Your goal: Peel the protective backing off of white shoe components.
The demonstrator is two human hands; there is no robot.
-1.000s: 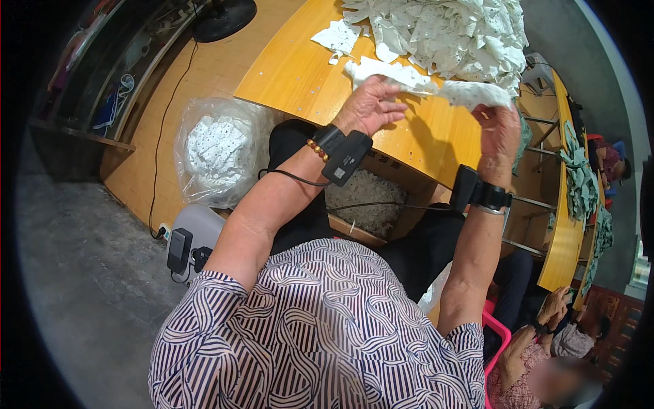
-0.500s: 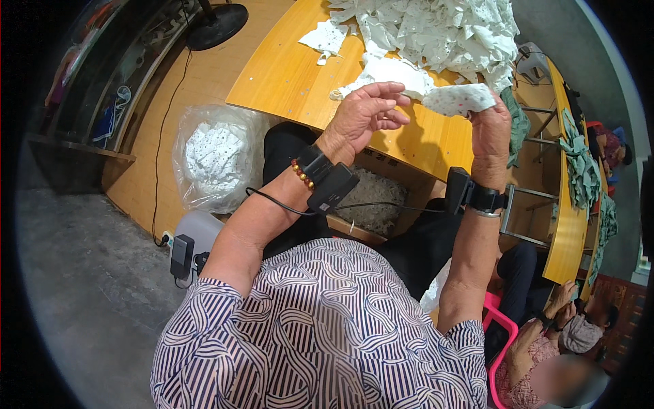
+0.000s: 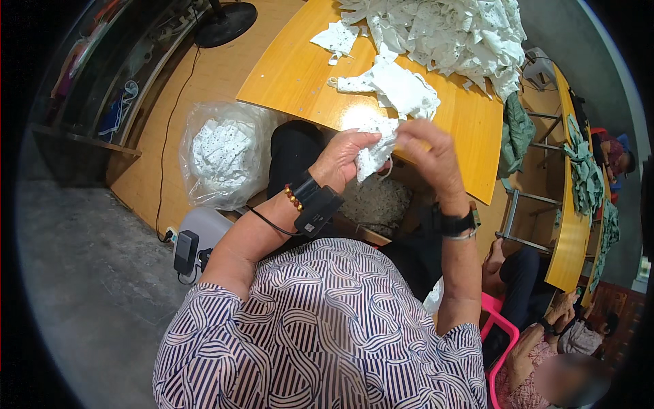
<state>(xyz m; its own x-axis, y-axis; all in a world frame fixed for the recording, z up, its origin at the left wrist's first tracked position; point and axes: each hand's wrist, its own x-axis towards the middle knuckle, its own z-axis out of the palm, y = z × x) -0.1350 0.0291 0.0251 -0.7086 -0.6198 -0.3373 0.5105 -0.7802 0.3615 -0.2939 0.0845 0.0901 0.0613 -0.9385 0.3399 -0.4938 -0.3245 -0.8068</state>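
A small white cloth piece with dark spots (image 3: 372, 151) is held over the near table edge. My left hand (image 3: 338, 161) is closed on its left side, the thumb lying on top. My right hand (image 3: 434, 158) is at the cloth's right edge with its fingers bent. Motion smears those fingers, so I cannot tell whether they grip the cloth. A thin pale strand loops below the cloth, between the hands. On the table just beyond lies another white spotted piece (image 3: 405, 90), with a narrow part reaching left.
A big heap of white spotted pieces (image 3: 449, 41) covers the far side of the yellow table (image 3: 286, 82). Near it lies a small scrap (image 3: 336, 38). A clear plastic bag of white cloth (image 3: 225, 155) stands left. A box of scraps (image 3: 378, 204) sits below. People work at right.
The cloth piece has come down and left from my right hand to my left, which now grips it. My right hand has moved left to the cloth's edge.
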